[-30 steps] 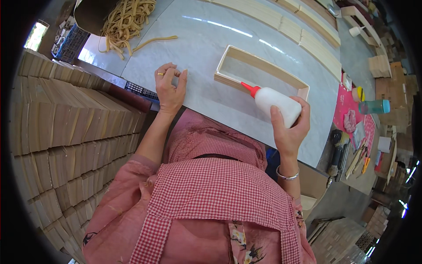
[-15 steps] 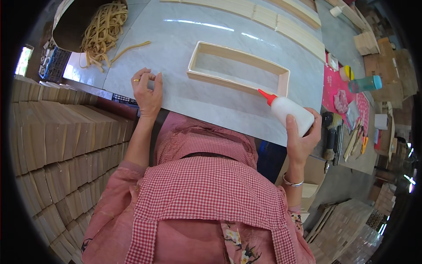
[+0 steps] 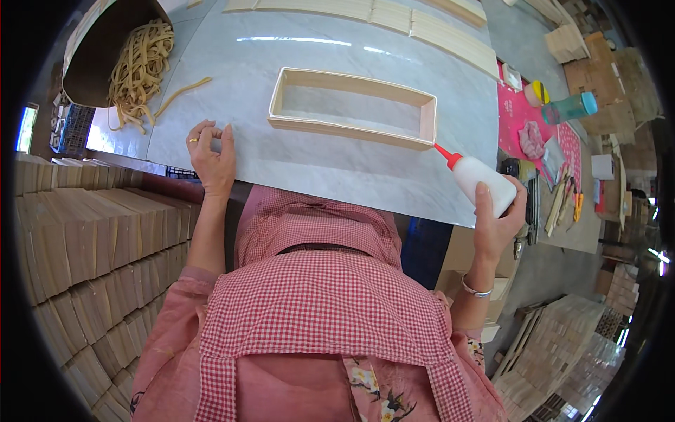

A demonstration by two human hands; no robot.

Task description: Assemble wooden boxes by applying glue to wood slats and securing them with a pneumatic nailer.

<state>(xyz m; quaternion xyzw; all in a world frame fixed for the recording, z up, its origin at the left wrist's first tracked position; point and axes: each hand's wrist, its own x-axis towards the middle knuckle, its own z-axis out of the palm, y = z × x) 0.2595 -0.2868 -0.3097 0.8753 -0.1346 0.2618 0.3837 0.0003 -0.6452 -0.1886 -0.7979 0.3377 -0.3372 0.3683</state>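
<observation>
My right hand (image 3: pixel 500 214) grips a white squeeze bottle (image 3: pixel 485 184) with a red pointed nozzle, fingers and thumb wrapped round its body. The nozzle tip is at the near right corner of a long rectangular frame of thin pale wood (image 3: pixel 344 135); whether it touches cannot be made out. A whitish line, looking like glue, runs along the frame's upper rim. The frame lies on the grey marbled tabletop (image 3: pixel 309 172). Loosely curled, my left hand (image 3: pixel 212 158) hovers by the table's near edge, holding nothing, with a gap between thumb and fingers.
Tan elastic bands (image 3: pixel 144 67) spill from a dark container (image 3: pixel 95 53) at the far left. Flat pale wood strips (image 3: pixel 450 46) line the far side. A pink mat (image 3: pixel 515 109) with a teal-lidded jar (image 3: pixel 568 107) lies right. Stacked wood pieces (image 3: pixel 91 232) stand left.
The bottle's nozzle has shifted right along the near side to the frame's right corner. The whole view has moved slightly, and my left hand keeps much the same pose.
</observation>
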